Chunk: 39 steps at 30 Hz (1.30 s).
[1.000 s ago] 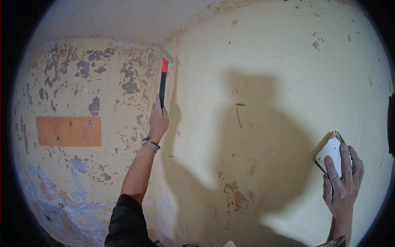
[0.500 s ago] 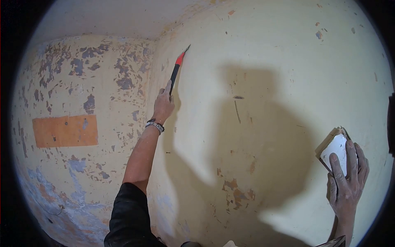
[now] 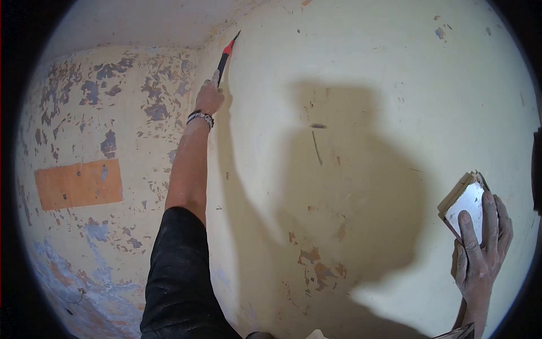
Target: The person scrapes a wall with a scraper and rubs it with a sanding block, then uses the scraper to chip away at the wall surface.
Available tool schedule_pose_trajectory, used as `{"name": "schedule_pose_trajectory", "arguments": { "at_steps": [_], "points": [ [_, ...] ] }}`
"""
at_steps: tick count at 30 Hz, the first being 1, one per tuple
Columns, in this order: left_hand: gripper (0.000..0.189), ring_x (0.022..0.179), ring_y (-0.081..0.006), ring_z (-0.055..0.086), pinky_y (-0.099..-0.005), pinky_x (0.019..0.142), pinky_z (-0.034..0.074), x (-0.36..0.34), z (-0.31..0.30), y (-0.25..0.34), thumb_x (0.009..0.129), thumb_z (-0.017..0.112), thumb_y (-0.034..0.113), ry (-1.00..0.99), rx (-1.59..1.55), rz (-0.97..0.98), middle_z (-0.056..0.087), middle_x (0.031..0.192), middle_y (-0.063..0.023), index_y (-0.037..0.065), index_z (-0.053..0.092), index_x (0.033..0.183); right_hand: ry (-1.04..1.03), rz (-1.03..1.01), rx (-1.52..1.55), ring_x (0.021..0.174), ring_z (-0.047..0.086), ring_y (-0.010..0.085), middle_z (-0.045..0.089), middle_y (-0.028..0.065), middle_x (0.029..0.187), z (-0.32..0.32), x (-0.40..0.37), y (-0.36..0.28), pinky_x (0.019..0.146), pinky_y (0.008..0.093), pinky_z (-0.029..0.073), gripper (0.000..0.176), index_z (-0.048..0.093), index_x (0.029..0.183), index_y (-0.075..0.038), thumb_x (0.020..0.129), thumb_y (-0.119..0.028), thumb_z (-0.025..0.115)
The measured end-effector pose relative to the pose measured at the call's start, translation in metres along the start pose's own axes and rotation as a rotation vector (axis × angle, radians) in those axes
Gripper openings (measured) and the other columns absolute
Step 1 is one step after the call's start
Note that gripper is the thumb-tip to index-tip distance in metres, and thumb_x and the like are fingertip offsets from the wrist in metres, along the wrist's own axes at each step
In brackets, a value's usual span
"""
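Scraper (image 3: pixel 224 59) sits gripped in my left hand (image 3: pixel 210 99) near the upper left corner of the wall (image 3: pixel 259 113); its blade (image 3: pixel 237 35) wants a shallow, even angle. My right hand (image 3: pixel 481 257) clasps a white-faced block (image 3: pixel 468 204).

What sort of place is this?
Probably a room being renovated: the cream-yellow painted wall at left has grey patches and a flat orange rectangle, and the left hand holds a long black-and-red scraper-like tool.
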<state>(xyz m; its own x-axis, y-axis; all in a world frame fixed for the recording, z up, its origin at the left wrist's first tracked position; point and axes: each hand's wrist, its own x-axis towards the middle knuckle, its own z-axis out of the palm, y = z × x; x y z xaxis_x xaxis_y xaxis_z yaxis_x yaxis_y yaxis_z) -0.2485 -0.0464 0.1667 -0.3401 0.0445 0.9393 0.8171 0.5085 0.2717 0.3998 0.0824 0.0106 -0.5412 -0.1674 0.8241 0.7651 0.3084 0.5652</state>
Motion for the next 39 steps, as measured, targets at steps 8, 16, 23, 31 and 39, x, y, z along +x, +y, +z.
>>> {"name": "schedule_pose_trajectory", "arguments": {
  "at_steps": [8,16,23,31,39],
  "points": [
    [0.065,0.101,-0.0424,0.057,-0.0491,0.088,0.047,-0.023,-0.003,-0.013,0.084,0.053,0.009,0.042,0.058,0.073,0.057,0.107,-0.0275,0.009,0.031,0.145,-0.035,-0.017,0.021,0.128,0.039,0.0441,0.041,0.0165,0.145,-0.001,0.000,0.002,0.104,0.0537,0.034,0.040,0.049,0.138,-0.026,0.098,-0.027,0.041],
    [0.052,0.104,-0.0421,0.060,-0.0489,0.089,0.049,0.080,-0.011,0.011,0.079,0.053,0.009,0.001,0.115,-0.031,0.061,0.109,-0.0281,0.004,0.047,0.131,-0.049,0.007,0.019,0.126,0.041,0.0447,0.040,0.0171,0.145,-0.001,-0.003,0.003,0.101,0.0546,0.035,0.039,0.052,0.135,-0.028,0.097,-0.031,0.044],
    [0.044,0.102,-0.0419,0.061,-0.0489,0.088,0.049,0.021,0.017,-0.039,0.079,0.053,0.012,-0.172,0.111,-0.239,0.063,0.106,-0.0283,0.001,0.052,0.122,-0.008,0.034,0.000,0.125,0.043,0.0414,0.041,0.0164,0.145,0.000,-0.002,-0.004,0.100,0.0533,0.036,0.037,0.054,0.132,-0.031,0.095,-0.032,0.049],
    [0.037,0.090,-0.0458,0.061,-0.0512,0.079,0.048,-0.212,0.046,-0.128,0.083,0.057,0.020,-0.047,-0.177,-0.521,0.063,0.092,-0.0312,-0.005,0.046,0.108,0.001,0.003,0.028,0.128,0.042,0.0405,0.040,0.0195,0.145,-0.001,0.002,-0.001,0.105,0.0489,0.033,0.042,0.053,0.136,-0.022,0.094,-0.024,0.050],
    [0.037,0.088,-0.0435,0.060,-0.0490,0.078,0.045,-0.369,0.090,-0.143,0.086,0.059,0.019,-0.095,-0.255,-0.574,0.061,0.091,-0.0267,-0.003,0.043,0.112,0.051,0.147,-0.104,0.132,0.040,0.0332,0.043,0.0164,0.144,0.008,0.007,-0.007,0.109,0.0440,0.028,0.047,0.052,0.137,-0.021,0.091,-0.017,0.047]
  ]
}}
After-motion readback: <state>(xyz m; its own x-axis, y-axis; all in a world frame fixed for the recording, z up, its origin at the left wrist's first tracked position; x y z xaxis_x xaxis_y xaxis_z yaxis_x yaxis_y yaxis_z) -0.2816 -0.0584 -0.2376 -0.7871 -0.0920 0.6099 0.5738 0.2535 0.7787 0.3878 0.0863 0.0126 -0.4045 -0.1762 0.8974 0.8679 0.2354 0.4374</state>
